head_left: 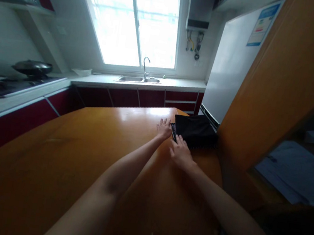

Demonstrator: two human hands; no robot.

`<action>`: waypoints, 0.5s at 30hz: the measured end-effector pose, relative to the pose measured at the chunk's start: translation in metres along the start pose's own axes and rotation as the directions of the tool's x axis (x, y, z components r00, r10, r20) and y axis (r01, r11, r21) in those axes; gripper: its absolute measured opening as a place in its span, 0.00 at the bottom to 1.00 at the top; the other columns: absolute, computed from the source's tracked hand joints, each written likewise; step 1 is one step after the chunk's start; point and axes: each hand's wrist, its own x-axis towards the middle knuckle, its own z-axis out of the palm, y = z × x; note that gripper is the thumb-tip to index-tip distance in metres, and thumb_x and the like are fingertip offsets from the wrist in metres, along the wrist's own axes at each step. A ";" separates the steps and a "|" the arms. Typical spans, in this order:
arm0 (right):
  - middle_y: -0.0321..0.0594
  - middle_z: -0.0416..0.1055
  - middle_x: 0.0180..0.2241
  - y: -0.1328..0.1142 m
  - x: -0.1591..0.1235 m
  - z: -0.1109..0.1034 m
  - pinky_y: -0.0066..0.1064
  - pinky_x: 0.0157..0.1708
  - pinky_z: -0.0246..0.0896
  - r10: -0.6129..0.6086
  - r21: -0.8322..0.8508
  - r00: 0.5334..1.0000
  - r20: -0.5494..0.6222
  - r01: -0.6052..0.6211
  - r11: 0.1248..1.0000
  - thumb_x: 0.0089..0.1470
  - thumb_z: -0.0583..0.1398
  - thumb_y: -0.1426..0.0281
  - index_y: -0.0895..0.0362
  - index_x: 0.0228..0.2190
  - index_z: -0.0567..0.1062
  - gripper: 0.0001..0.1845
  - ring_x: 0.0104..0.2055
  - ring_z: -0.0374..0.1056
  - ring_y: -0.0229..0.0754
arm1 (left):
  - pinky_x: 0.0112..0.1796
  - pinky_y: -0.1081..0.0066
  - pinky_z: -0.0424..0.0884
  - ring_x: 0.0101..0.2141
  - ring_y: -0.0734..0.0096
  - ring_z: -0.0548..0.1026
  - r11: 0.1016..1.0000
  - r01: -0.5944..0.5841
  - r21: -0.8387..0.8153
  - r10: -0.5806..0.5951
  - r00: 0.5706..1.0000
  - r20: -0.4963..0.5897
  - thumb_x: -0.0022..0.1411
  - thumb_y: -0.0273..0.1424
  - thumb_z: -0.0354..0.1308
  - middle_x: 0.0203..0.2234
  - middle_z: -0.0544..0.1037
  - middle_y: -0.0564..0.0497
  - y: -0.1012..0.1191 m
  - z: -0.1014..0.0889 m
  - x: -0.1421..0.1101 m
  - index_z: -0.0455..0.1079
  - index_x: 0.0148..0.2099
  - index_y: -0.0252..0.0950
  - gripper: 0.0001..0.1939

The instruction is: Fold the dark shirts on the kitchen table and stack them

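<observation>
A flat black piece of what looks like folded cloth or a soft bag (197,131) lies at the far right end of the wooden table (113,138). Along its left side runs a dark edge with small light marks, too small to make out. My left hand (164,129) rests just left of that edge, fingers spread and pointing away from me. My right hand (181,152) lies at the near left corner of the black thing, fingers stretched out, fingertips touching or very close to it. Neither hand is closed around anything.
A wooden pillar or panel (269,82) rises at the right, beside a white fridge (231,62). Beyond the table runs a counter (185,83) with a sink (131,79) and tap (145,67). A lidded pan (32,67) stands on the stove at left.
</observation>
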 end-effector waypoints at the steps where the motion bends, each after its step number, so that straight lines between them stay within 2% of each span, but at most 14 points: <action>1: 0.55 0.50 0.70 -0.014 -0.012 0.009 0.46 0.68 0.37 -0.037 0.048 0.999 0.034 0.036 0.998 0.66 0.51 0.64 0.62 0.63 0.66 0.28 0.73 0.42 0.51 | 0.66 0.44 0.47 0.71 0.53 0.46 1.000 0.017 0.015 -0.017 1.000 0.003 0.72 0.34 0.39 0.71 0.53 0.47 -0.012 -0.003 -0.012 0.58 0.71 0.38 0.28; 3: 0.55 0.50 0.70 -0.035 -0.029 0.027 0.45 0.68 0.39 -0.080 0.133 0.992 0.098 0.067 0.989 0.66 0.50 0.63 0.63 0.64 0.64 0.30 0.73 0.43 0.51 | 0.66 0.44 0.47 0.71 0.53 0.46 0.998 0.044 0.049 -0.044 0.999 -0.002 0.72 0.33 0.39 0.71 0.53 0.46 -0.039 -0.009 -0.041 0.58 0.70 0.37 0.28; 6: 0.57 0.46 0.71 -0.053 -0.040 0.055 0.46 0.68 0.37 -0.045 0.157 0.986 0.162 0.019 0.987 0.66 0.49 0.61 0.64 0.67 0.59 0.33 0.73 0.41 0.52 | 0.66 0.44 0.47 0.70 0.54 0.47 0.989 0.074 0.125 -0.073 0.997 -0.017 0.72 0.31 0.39 0.71 0.53 0.44 -0.086 -0.021 -0.092 0.57 0.71 0.37 0.28; 9: 0.57 0.45 0.71 -0.064 -0.037 0.077 0.48 0.69 0.29 0.050 0.080 0.991 0.121 -0.060 0.995 0.66 0.49 0.61 0.64 0.67 0.59 0.33 0.73 0.38 0.52 | 0.66 0.43 0.47 0.70 0.54 0.49 0.974 0.076 0.214 -0.078 0.997 0.003 0.72 0.32 0.40 0.70 0.56 0.44 -0.128 -0.039 -0.142 0.59 0.69 0.38 0.27; 12: 0.54 0.44 0.71 -0.079 -0.030 0.089 0.47 0.69 0.26 0.058 0.038 0.996 0.073 -0.061 0.997 0.67 0.48 0.62 0.62 0.67 0.59 0.32 0.74 0.38 0.51 | 0.65 0.40 0.45 0.70 0.54 0.50 0.958 0.068 0.279 -0.072 0.997 0.004 0.72 0.32 0.41 0.69 0.58 0.46 -0.154 -0.057 -0.184 0.62 0.68 0.41 0.26; 15: 0.53 0.43 0.72 -0.097 -0.025 0.093 0.48 0.69 0.26 -0.003 0.024 0.995 0.097 0.001 1.000 0.67 0.46 0.62 0.60 0.67 0.59 0.32 0.74 0.38 0.50 | 0.65 0.40 0.44 0.69 0.55 0.51 0.950 0.071 0.305 -0.081 0.996 0.021 0.72 0.34 0.40 0.69 0.59 0.48 -0.163 -0.071 -0.217 0.61 0.69 0.43 0.26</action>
